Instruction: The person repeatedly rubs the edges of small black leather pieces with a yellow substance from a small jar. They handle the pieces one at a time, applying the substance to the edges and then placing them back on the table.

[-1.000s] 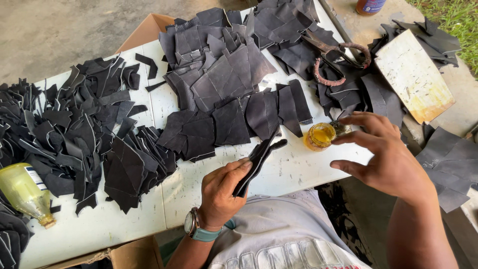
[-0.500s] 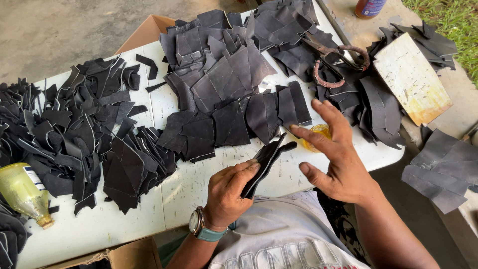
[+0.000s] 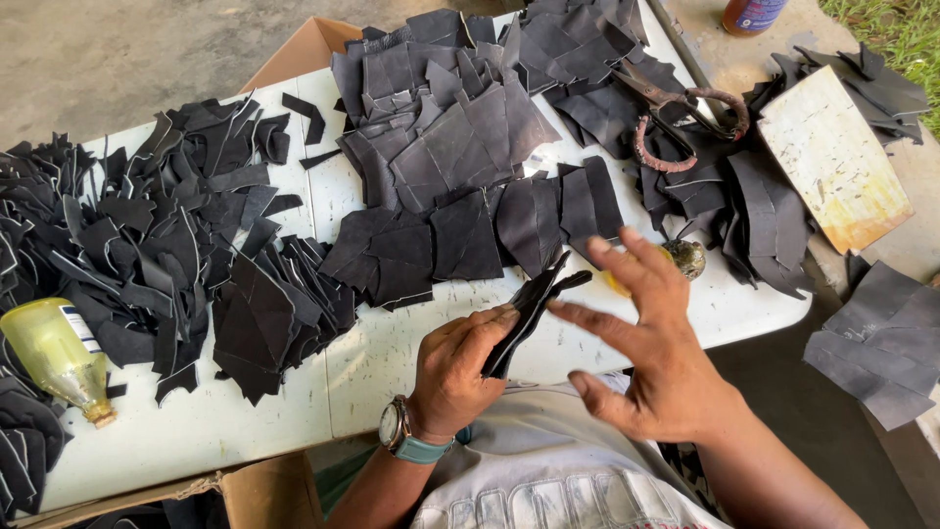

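Head view: right hand (image 3: 654,338), open with fingers spread, half hides a small yellowish jar (image 3: 682,259). Left hand (image 3: 457,364) pinches a thin, matte black leather piece (image 3: 530,306) at frame centre, edge-on.

Yellowish plastic bottle (image 3: 54,358) with white label lying at table's left edge, brown cardboard box (image 3: 299,54) behind table, orange-blue labelled bottle (image 3: 752,14) top right.

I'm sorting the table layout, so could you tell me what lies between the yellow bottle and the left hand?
In the head view, between the yellow bottle and the left hand lies a pile of black leather pieces on the white table.
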